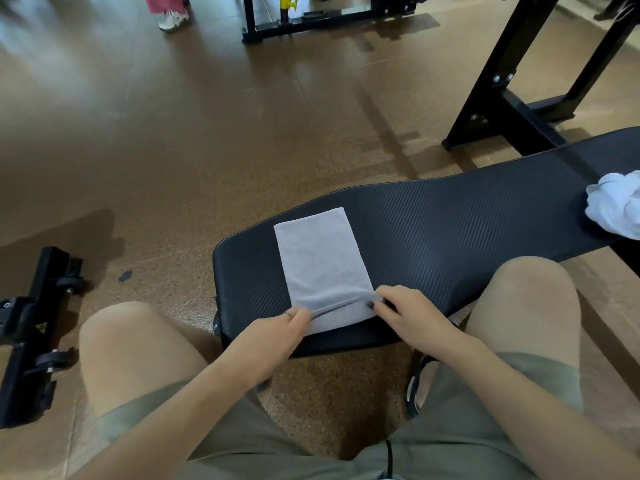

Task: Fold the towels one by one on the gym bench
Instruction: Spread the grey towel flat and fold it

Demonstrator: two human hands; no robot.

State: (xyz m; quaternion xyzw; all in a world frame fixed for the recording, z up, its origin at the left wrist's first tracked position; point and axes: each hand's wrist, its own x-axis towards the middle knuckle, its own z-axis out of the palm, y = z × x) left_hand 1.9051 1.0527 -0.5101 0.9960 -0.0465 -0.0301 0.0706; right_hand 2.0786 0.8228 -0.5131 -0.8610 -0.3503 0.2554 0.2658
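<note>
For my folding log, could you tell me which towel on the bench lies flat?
The grey towel, a flat rectangle whose near end both hands pinch; the white towel lies crumpled at the bench's far right.

bare bench pad (450,230) between grey towel (322,265) and white towel heap (616,206), knees flanking

The folded grey rectangular cloth towel (320,263) lies on the near end of the black ribbed padded gym bench (450,223), with the left hand (277,332) at its near left corner and the right hand (410,315) at its near right corner. The crumpled white cloth towel (614,206) rests on the bench far to the right, well apart from the folded one. A black metal frame (512,98) stands on the floor behind the bench, and a black wheeled metal base (33,327) lies on the floor to its left.
</note>
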